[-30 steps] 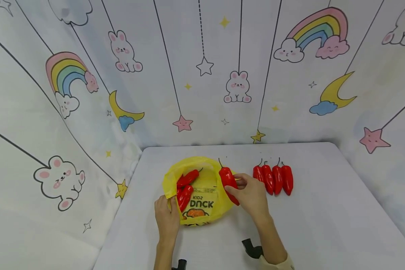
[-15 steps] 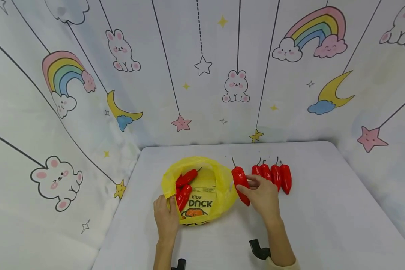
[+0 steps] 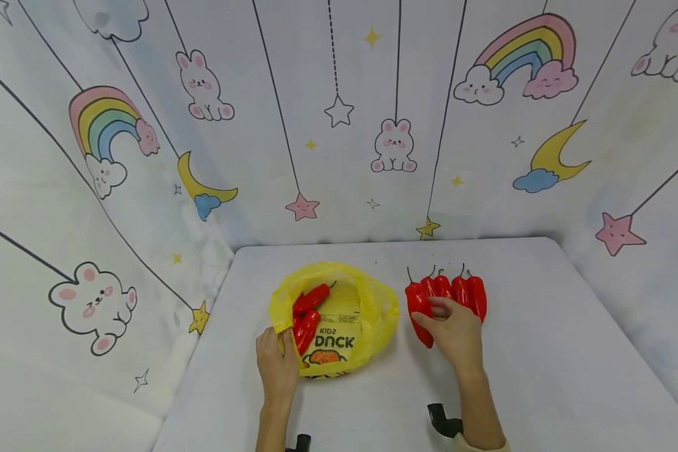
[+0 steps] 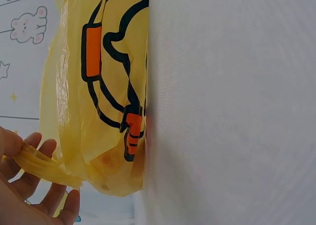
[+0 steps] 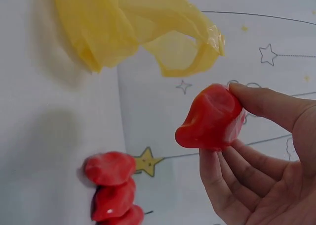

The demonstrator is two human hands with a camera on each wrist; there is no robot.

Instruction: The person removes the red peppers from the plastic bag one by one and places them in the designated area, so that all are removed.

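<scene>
a red pepper (image 5: 212, 118) is held up off the desk (image 3: 373, 414), pinched between the thumb and fingers of the right hand (image 3: 456, 329), near a row of four other peppers (image 3: 460, 290) lying side by side. to the left, a yellow bag (image 3: 380, 314) gapes with several peppers (image 3: 306, 331) inside, its edge gripped by the left hand's (image 3: 277, 361) fingers. behind hangs a cartoon-printed white cloth (image 3: 350, 163).

The left hand (image 3: 277, 363) pinches a yellow plastic bag (image 3: 381, 314), gaping open nearer the left edge of the table (image 3: 520, 364), with glossy red peppers (image 3: 307, 329) inside. The right hand (image 3: 457, 328) holds a raised red pepper (image 3: 417, 301), stem toward the back edge, beside four more (image 3: 460, 290) lying in a row.
</scene>
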